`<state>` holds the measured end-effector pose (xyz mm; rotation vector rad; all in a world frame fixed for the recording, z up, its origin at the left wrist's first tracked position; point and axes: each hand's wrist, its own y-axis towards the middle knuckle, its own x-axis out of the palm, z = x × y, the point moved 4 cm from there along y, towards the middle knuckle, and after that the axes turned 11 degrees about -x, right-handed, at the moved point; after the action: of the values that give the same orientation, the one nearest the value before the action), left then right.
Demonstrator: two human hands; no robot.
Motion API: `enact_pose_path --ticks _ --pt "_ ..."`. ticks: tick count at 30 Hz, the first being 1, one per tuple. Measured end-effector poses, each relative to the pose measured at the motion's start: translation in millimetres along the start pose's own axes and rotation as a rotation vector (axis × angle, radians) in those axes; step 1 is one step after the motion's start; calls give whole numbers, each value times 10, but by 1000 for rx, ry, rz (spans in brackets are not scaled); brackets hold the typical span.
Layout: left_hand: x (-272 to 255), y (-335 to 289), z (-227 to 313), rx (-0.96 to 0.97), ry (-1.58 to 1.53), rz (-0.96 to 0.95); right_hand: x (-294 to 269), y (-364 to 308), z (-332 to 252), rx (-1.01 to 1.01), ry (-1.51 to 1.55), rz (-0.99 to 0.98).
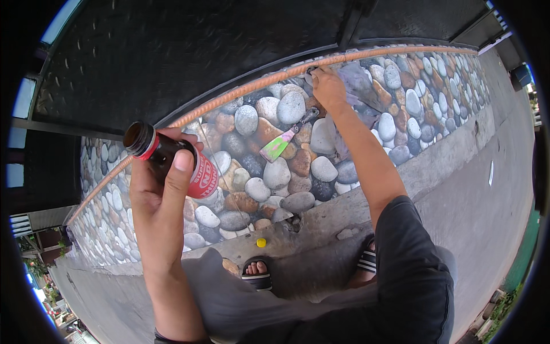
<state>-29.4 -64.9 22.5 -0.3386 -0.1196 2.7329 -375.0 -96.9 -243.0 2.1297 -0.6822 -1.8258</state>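
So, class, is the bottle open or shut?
Open: the bottle, tilted in the left hand, shows its bare, uncapped mouth.

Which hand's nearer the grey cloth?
Right. The right hand is at the left edge of the grey cloth; the left hand is farther left, holding a red-labelled brown bottle.

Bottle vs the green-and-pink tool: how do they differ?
Support: the bottle is gripped in the left hand; the tool lies on the pebble-patterned surface.
Colour: the bottle is dark with a red label; the tool is green and pink with a dark narrow end.
Shape: the bottle is rounded; the tool is slim and flatter.
Shared: the right hand touches neither.
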Motion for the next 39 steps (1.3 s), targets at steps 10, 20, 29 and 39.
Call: enact_pose_path --ticks 10,20,29,39 --pt "-139 -78 28 9 -19 -10 46 -232 -226 -117 210 -5" --pt "-241 -112 12 -8 -69 28 -166 -476 -279 -135 240 -21" --pt "-202 -166 59 1 -54 34 -72 -561 -390 -154 210 -50" --pt "-81 -87 56 14 -25 13 170 -158 -860 -149 189 -81"
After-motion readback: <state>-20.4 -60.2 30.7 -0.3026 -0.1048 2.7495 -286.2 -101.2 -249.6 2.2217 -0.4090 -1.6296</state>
